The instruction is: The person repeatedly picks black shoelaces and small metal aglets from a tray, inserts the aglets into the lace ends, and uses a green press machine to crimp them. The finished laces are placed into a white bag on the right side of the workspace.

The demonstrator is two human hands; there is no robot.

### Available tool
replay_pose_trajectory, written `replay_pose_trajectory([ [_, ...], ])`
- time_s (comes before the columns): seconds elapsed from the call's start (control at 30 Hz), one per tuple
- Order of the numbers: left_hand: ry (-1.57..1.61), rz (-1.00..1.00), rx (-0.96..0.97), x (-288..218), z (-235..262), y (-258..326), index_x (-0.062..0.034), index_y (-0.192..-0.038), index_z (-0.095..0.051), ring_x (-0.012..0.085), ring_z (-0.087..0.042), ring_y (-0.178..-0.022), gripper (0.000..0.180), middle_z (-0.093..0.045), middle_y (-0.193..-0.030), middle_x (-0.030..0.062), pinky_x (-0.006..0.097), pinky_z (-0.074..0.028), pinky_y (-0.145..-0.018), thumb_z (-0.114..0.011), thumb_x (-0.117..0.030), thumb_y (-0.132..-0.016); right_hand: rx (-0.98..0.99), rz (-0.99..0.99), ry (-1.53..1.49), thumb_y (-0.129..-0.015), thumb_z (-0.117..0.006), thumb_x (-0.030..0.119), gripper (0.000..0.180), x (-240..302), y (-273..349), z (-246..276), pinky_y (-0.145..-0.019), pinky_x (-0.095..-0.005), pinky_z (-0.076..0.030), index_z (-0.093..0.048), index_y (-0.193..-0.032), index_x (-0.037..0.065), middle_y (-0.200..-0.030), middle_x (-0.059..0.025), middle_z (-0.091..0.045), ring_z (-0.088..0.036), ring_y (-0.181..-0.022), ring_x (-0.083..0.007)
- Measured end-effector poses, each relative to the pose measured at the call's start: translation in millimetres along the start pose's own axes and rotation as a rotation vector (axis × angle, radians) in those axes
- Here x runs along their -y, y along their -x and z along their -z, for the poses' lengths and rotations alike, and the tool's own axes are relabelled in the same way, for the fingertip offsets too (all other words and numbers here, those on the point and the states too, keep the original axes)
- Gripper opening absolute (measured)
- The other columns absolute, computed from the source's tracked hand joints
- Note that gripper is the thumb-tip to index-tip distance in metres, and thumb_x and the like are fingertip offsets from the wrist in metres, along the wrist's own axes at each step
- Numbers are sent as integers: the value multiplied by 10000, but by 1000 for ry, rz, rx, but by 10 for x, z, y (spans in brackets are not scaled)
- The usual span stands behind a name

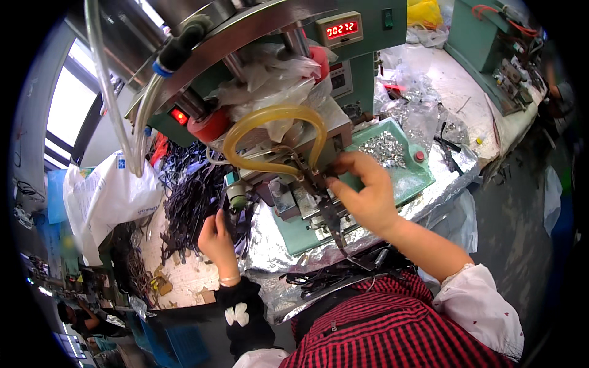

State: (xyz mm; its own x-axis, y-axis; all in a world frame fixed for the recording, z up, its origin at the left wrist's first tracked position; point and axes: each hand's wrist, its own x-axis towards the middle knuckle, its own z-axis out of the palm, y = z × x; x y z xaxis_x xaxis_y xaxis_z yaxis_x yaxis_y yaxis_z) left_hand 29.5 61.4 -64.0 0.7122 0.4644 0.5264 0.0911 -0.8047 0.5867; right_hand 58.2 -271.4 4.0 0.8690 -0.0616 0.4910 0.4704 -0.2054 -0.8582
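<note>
My right hand [362, 193] is at the die of a green press machine [294, 92], its fingertips pinching a black strap [331, 221] that runs down toward my lap. My left hand [216, 238] is closed on a bundle of black straps [190, 196] piled to the left of the machine. A yellow rubber hose [276, 132] loops just above the die. Small silver metal pieces [383, 147] lie heaped on the green tray [411, 178] right of my right hand.
Foil-covered table edge [270, 245] in front. White plastic bag [104, 196] at left. A red digit counter [340, 29] on the machine. Second green machine [491, 43] at far right on a white bench. Clear bags [417, 104] behind the tray. Another person [80, 316] lower left.
</note>
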Motion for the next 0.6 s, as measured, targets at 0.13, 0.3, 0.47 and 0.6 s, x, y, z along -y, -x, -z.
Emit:
replay_pose_trajectory([
  [0.13,563,32,-78,-313,142,226,47,-993,-656,110,-634,-836,72,-691,-960,56,236,-511,-775,-664,-19,-966,-5,-194,-232,-845,-711,-8,365,4,143,-79,-860,-288,-511,-593,-1191,-17,-1090,-86,-674,-661,-958,-135],
  [0.3,1007,-387,97,-1555,605,137,23,-1045,-637,194,-690,-867,134,-711,-993,175,278,-567,-647,-576,-93,-1016,-11,-222,-386,-839,-715,-7,426,66,113,-118,-876,-283,-504,-571,-1240,-11,-1090,-82,-677,-657,-955,-131],
  [0.47,748,-320,-40,-1819,449,40,29,-1008,-633,153,-674,-762,92,-723,-930,162,258,-561,-633,-591,-52,-997,31,-292,-450,-850,-702,18,473,464,131,-78,-926,-315,-496,-552,-1298,-5,-1164,-112,-651,-639,-1045,-152],
  [0.6,571,-830,61,-1744,281,348,32,-963,-701,248,-697,-735,156,-718,-898,167,305,-580,-650,-719,68,-813,202,-158,-233,-851,-673,49,505,425,210,144,-974,-369,-491,-567,-1345,31,-1226,-152,-660,-641,-1133,-254],
])
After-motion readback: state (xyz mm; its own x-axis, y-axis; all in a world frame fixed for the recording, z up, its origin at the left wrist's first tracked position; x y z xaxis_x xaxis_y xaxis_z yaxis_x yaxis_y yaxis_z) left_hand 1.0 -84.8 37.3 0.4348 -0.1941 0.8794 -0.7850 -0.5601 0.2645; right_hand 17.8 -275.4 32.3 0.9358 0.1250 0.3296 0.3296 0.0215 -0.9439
